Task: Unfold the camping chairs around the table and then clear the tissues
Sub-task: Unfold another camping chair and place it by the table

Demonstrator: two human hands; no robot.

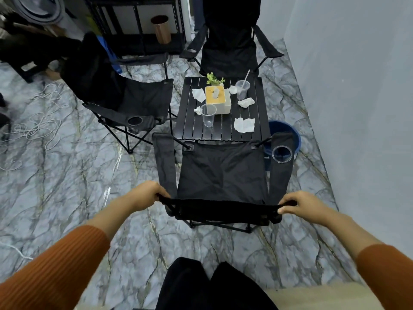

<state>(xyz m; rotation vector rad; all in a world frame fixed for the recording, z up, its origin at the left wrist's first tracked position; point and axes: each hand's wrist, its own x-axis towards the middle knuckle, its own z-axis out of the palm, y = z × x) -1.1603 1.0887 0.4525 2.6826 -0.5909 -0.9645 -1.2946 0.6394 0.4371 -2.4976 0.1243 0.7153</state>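
A black camping chair (221,173) stands unfolded in front of me, its seat facing the black slatted table (192,121). My left hand (147,194) grips the left top corner of its backrest and my right hand (301,204) grips the right top corner. A second chair (136,101) is unfolded left of the table and a third (230,43) stands at the far side. Crumpled tissues lie on the table: one near the front right (244,124), one on the right (246,102), one at the far left (199,94) and a small one (198,110).
A tissue box (218,100), two clear plastic cups (208,115) (242,89) and a small plant (214,78) share the table. A clear cup (282,154) sits in the near chair's armrest holder. A blue bin (290,135) stands by the wall. White cord (38,124) lies on the floor at left.
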